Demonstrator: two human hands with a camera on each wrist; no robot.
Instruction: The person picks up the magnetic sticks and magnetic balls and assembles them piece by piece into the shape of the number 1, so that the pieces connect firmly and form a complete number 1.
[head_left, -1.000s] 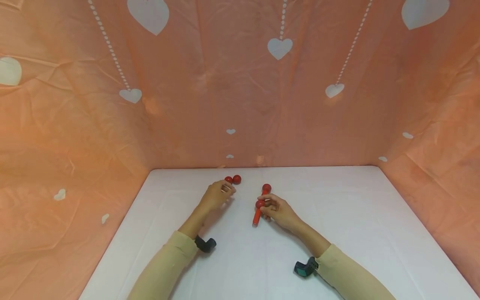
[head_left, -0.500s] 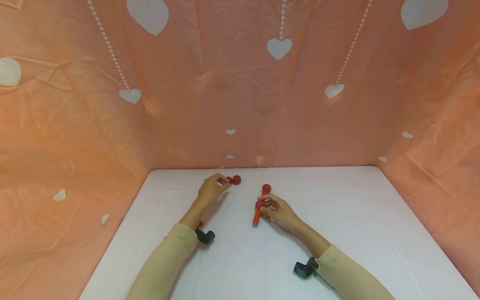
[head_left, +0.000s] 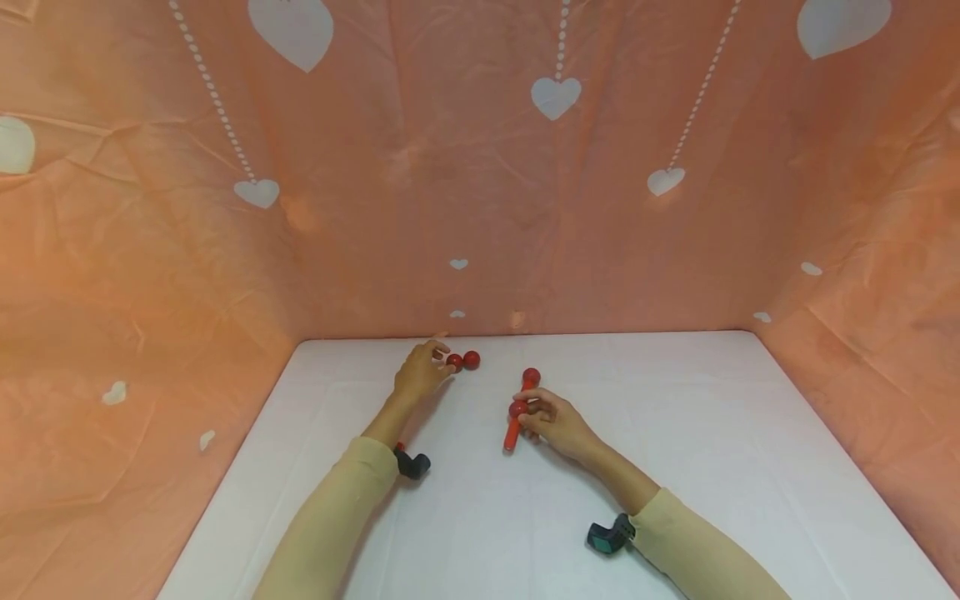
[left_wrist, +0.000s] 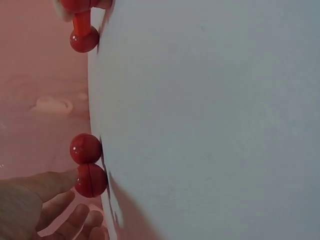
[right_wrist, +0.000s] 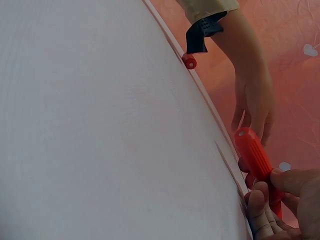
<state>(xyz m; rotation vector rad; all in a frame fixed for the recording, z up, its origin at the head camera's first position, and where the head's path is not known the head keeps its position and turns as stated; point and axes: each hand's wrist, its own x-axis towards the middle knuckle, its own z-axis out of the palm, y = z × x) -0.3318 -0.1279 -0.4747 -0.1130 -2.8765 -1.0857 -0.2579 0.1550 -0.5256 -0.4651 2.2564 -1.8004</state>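
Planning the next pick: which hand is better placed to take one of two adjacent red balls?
Left, likely: the left hand, open, is at the nearer ball, while the right hand grips the red stick.

No readable text or numbers (wrist views perhaps too dim).

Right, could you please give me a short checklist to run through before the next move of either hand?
1. Right hand holding the rod-and-ball piece: ok, fingers and thumb are round it.
2. Rods fully seated in that piece's balls: cannot tell, the fingers hide part of it.
3. Left hand gripping the nearer ball: not ok, the thumb is at it but the fingers are not closed round it.
4. Farther ball on the table: ok, right beside the nearer one.
5. Loose rod unobstructed in the head view: not ok, the left arm mostly covers it.
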